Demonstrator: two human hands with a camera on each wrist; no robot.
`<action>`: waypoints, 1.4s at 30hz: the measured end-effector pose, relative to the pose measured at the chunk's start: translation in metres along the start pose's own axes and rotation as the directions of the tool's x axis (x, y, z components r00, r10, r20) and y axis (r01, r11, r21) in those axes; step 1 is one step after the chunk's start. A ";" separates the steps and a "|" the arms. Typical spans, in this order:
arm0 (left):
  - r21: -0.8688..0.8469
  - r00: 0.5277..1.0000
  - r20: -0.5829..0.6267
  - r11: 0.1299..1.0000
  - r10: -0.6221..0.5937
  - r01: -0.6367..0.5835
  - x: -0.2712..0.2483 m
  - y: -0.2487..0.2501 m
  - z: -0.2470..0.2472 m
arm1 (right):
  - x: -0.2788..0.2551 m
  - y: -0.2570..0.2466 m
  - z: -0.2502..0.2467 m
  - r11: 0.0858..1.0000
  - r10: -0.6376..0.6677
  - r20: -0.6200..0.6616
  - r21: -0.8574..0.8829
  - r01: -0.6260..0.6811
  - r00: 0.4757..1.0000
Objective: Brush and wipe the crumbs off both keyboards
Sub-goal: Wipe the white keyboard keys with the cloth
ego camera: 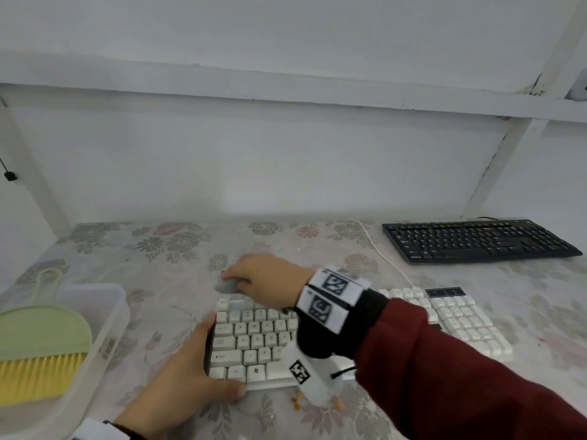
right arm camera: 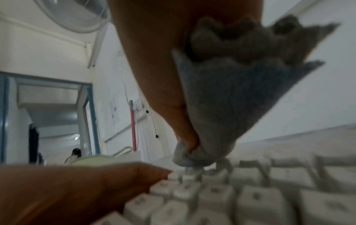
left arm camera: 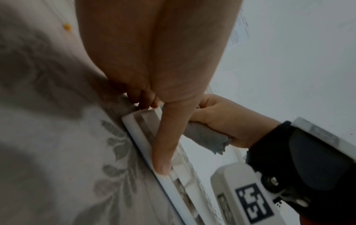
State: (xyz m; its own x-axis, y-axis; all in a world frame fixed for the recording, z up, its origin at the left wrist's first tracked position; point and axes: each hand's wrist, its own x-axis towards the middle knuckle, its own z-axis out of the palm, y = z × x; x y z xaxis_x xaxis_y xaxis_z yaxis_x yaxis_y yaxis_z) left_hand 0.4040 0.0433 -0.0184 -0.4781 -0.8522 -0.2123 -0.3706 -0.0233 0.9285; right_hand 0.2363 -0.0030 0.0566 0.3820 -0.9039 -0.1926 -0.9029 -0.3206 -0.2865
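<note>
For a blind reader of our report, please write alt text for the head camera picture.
A person's right hand holds a grey cloth at the top-left corner of a white keyboard, while the left hand holds its left end. A black keyboard lies at the back right, and a green brush rests in a clear tray at left.

White keyboard (ego camera: 349, 331): matt plastic, keycaps smooth, slightly dulled. Grey cloth (right arm camera: 221, 99) in right hand (ego camera: 270, 281), soft, fuzzy, microfibre-looking w/ frayed edges. Black keyboard (ego camera: 476, 239), far right: matt dark plastic. Tablecloth (ego camera: 158, 249): floral print, smooth w/ faint sheen. Near left, tub (ego camera: 108, 312) of translucent frosted plastic; brush (ego camera: 41, 350) inside, green matt plastic back, yellow stiff bristles.
</note>
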 end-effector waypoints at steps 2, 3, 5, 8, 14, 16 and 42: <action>-0.002 1.000 0.023 1.000 0.002 -0.002 0.000 0.003 0.001 | 0.012 -0.011 0.005 0.998 -0.020 0.026 -0.064 0.022 0.999; 0.001 0.999 0.032 1.000 0.005 -0.005 0.000 0.006 0.001 | 0.014 -0.014 0.008 0.996 -0.017 0.044 -0.083 0.021 0.999; 0.002 0.999 0.051 1.000 0.020 -0.021 -0.001 0.010 0.000 | 0.012 -0.013 0.012 0.992 -0.032 0.053 -0.121 0.038 0.998; 0.005 0.999 0.038 1.000 0.007 -0.007 -0.001 0.010 -0.001 | 0.008 -0.004 0.016 0.965 -0.059 0.035 -0.255 0.066 0.998; 0.010 1.000 0.025 1.000 -0.006 0.006 0.001 0.004 -0.003 | 0.011 -0.003 0.018 0.894 -0.102 0.042 -0.434 0.110 0.994; 0.016 0.999 0.031 1.000 -0.016 0.016 0.001 0.003 -0.005 | 0.013 -0.004 0.017 0.893 -0.089 0.050 -0.439 0.102 0.995; 0.040 0.995 0.026 0.995 0.091 -0.092 0.003 -0.006 -0.001 | -0.045 0.047 0.003 0.979 0.077 -0.006 -0.189 -0.076 0.997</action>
State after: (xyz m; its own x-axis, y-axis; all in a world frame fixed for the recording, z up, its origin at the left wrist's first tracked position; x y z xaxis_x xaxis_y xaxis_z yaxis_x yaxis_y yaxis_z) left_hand 0.4056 0.0399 -0.0238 -0.5305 -0.8370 -0.1344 -0.3564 0.0764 0.9312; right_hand 0.1771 0.0230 0.0486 0.3107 -0.9273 -0.2087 -0.9503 -0.2984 -0.0888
